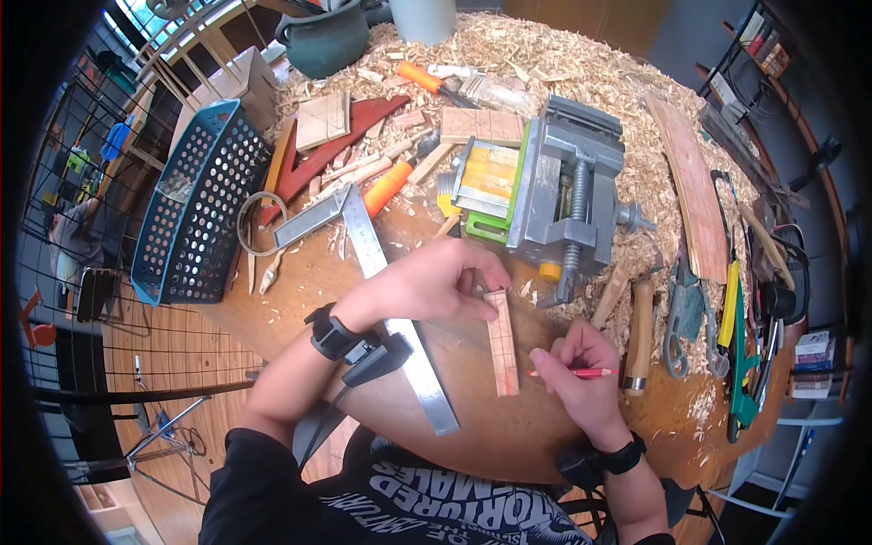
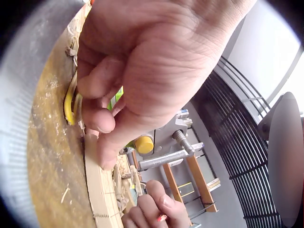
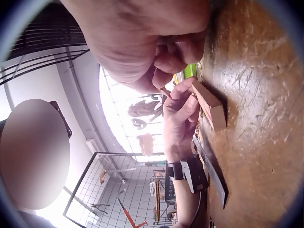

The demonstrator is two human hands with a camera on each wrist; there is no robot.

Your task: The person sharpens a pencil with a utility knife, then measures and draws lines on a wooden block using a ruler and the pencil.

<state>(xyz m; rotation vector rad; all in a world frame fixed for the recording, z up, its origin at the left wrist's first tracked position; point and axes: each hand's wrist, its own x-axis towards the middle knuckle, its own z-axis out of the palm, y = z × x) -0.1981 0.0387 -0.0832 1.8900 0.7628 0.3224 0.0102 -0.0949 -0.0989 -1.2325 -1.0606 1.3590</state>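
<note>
A short wooden strip marked with pencil lines and some red lies on the bench in front of the vise. My left hand pinches its far end between thumb and fingers; the left wrist view shows the thumb against the side of the strip. Just right of the near end, my right hand holds a red pencil, its tip pointing left toward the strip. In the right wrist view, the pencil tip shows apart from the wood. A steel try square lies under the left forearm.
Beyond the hands stands a grey vise amid wood shavings. A blue perforated basket is at the left. On the right lie a wooden-handled tool, scissors and a green-handled tool.
</note>
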